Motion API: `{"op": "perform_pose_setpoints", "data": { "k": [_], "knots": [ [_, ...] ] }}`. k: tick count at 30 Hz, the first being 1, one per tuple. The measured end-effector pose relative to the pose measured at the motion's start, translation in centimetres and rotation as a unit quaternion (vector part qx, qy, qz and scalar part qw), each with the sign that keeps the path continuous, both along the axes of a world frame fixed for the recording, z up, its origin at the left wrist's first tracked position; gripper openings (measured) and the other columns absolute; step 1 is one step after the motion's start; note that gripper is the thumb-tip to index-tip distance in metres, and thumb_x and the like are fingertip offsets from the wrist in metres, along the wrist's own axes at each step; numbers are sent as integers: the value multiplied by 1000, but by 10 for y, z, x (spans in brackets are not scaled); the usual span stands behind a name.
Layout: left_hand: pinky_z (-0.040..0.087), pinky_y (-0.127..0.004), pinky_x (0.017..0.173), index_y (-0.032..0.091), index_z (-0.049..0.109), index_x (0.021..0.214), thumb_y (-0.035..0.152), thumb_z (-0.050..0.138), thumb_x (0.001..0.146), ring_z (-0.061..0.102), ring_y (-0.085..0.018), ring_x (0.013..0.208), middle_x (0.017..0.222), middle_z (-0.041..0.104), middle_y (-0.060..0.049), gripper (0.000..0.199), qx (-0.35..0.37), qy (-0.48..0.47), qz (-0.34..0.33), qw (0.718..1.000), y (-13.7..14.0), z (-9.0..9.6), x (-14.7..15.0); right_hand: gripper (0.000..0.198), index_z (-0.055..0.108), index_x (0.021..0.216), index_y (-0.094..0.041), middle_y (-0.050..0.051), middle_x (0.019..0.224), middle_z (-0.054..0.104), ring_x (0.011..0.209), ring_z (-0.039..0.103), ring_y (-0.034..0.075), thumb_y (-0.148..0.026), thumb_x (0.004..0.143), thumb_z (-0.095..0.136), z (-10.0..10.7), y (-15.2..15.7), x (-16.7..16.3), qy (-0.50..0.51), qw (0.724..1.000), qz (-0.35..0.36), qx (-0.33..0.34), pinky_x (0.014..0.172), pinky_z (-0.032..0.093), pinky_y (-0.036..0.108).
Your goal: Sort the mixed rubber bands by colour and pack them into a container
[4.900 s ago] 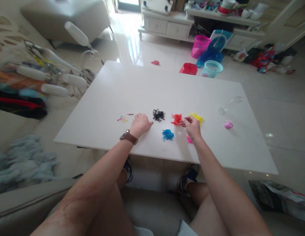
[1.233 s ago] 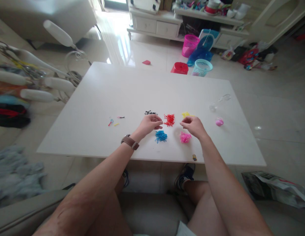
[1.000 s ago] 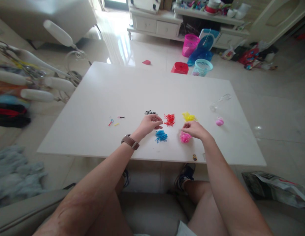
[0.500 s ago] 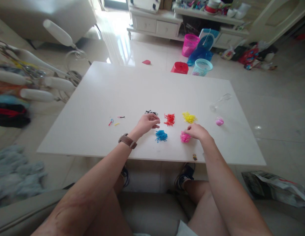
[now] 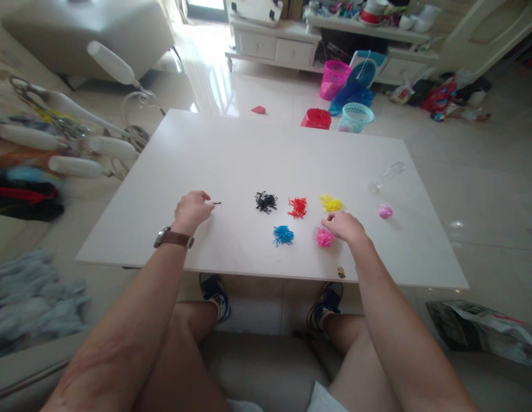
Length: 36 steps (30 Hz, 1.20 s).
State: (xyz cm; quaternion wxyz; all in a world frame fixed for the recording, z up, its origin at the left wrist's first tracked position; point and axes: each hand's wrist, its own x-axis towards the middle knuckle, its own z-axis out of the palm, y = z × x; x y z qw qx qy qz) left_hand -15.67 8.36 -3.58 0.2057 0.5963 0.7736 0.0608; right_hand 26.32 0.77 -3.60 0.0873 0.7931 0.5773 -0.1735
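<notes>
Head view: the left hand is resting on the white table, fingers curled in loosely, fingertips just beside a small dark band; whether they are pinching anything, I cannot tell. A watch is sitting on that wrist. The right hand is lying palm-down, fingers loose and grasping nothing, touching the pink pile and sitting just below the yellow pile. Between the hands, the black pile, red pile and blue pile are lying apart from one another. A pink lump is sitting further right.
</notes>
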Motion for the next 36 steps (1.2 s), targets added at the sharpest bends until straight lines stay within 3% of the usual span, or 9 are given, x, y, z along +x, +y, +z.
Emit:
{"op": "perform_pose_setpoints", "data": {
  "k": [3, 7, 12, 19, 28, 33, 36],
  "knots": [
    [51, -37, 85, 19, 70, 114, 30, 71, 73, 67, -31, 104, 115, 73, -14, 42, -59, 48, -20, 997, 3, -17, -26, 29, 76, 94, -24, 12, 97, 76, 90, 70, 27, -43, 83, 58, 1, -1, -3, 4, 1000, 1, 1, 74, 49, 32],
    [50, -33, 80, 17, 67, 117, 25, 72, 71, 68, -29, 95, 101, 74, -12, 47, -75, 68, -58, 993, 6, -29, -39, 29, 76, 93, -24, 12, 98, 76, 92, 69, 29, -43, 83, 57, 5, 1, -7, 6, 1000, -2, 0, 74, 48, 34],
    [52, -34, 80, 16, 69, 111, 25, 74, 69, 68, -27, 90, 99, 74, -12, 43, -57, 63, -72, 994, 6, -31, -33, 28, 75, 92, -25, 11, 95, 75, 89, 69, 28, -44, 82, 56, 7, 5, -12, 11, 1000, -6, -7, 73, 47, 34],
    [53, -39, 84, 17, 72, 90, 15, 62, 74, 69, -30, 93, 97, 75, -16, 18, -50, 29, -56, 997, 4, -34, -31, 27, 75, 90, -24, 10, 93, 76, 87, 69, 26, -43, 83, 56, 3, 6, -15, 12, 1000, 9, -3, 72, 47, 31],
    [52, -36, 84, 17, 71, 85, 10, 60, 71, 69, -30, 95, 95, 75, -14, 20, -24, 17, -77, 997, 2, -26, -10, 29, 75, 91, -24, 11, 95, 76, 87, 69, 26, -46, 85, 57, 3, 5, -21, 44, 999, 16, 17, 70, 45, 31],
    [50, -28, 71, 17, 68, 78, 12, 63, 70, 68, -21, 79, 83, 73, -8, 11, -9, -98, -110, 989, 0, -15, 18, 27, 73, 89, -23, 9, 90, 76, 82, 67, 23, -44, 86, 58, 4, 7, -32, 88, 995, 26, 30, 68, 43, 29],
    [48, -26, 66, 17, 67, 79, 16, 67, 69, 66, -18, 73, 79, 72, -5, 10, 9, -215, -144, 966, -4, -6, 38, 24, 72, 89, -21, 6, 83, 74, 77, 65, 20, -41, 87, 59, 5, 6, -41, 137, 988, 48, 56, 67, 41, 28]
  ]
}}
